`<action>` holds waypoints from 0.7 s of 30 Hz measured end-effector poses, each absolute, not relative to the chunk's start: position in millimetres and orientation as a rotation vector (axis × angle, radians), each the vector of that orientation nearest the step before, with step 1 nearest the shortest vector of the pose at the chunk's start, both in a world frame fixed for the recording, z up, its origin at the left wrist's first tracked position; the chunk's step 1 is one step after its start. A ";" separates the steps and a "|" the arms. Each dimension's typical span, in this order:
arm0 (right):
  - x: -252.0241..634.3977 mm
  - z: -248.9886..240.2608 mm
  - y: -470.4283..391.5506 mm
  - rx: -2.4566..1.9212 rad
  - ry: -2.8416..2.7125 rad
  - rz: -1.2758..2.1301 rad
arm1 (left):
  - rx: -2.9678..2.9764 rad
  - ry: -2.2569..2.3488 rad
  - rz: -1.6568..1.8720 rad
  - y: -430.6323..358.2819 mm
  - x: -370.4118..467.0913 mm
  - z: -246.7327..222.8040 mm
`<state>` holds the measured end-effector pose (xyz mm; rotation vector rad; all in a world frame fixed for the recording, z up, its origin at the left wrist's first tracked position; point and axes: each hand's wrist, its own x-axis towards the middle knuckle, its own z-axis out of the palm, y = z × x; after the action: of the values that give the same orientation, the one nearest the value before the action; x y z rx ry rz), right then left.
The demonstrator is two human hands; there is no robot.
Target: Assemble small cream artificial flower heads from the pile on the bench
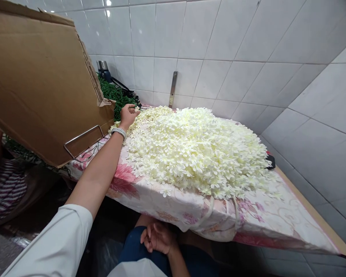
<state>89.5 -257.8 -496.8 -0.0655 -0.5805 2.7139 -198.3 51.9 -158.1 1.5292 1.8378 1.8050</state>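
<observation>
At the far left a nearby person's dark-and-white striped garment (7, 188) showed; next, a large brown cardboard panel (40, 77) leaned over a bent silver wire frame (82, 135) on the desk (294, 219), which wore a pink-and-white floral cover; behind the panel were a dark blue flask with a silver lid (102, 70) and a mass of green, thin-leaved foliage (113, 94); the left hand (127, 116), above a pale watch, pinched a small cream flower (137, 109) beside a low spread of small cream blossoms (158, 112); the right hand (159, 237) lay in the lap, fingers loosely curled, grasping nothing visible; a narrow grey metal strip (173, 89) leaned against the tiled wall; rightward, a broad heap of white, pointed-petal flowers (202, 150) covered the middle of the desk; a black object (271, 162), partly hidden, sat at its right edge.
</observation>
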 end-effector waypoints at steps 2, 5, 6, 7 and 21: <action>89.5 -495.1 -258.0 -0.071 -0.581 2.707 | 1.548 1.839 1.804 48.9 -195.3 -156.2; 89.5 -491.8 -258.2 -0.106 -0.582 2.698 | 1.593 1.831 1.788 44.3 -189.7 -153.3; 89.4 -490.9 -258.1 -0.121 -0.584 2.693 | 1.610 1.829 1.782 42.5 -187.5 -152.0; 89.3 -490.0 -257.9 -0.135 -0.588 2.689 | 1.625 1.831 1.780 40.6 -185.0 -150.3; 119.6 -477.0 -269.8 -0.286 -0.737 2.721 | 1.869 2.035 1.815 -91.4 -105.8 -76.3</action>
<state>119.6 -269.8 -477.0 -0.2857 -0.7366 2.7205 -105.8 -91.4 -76.3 1.8688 2.0350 1.8148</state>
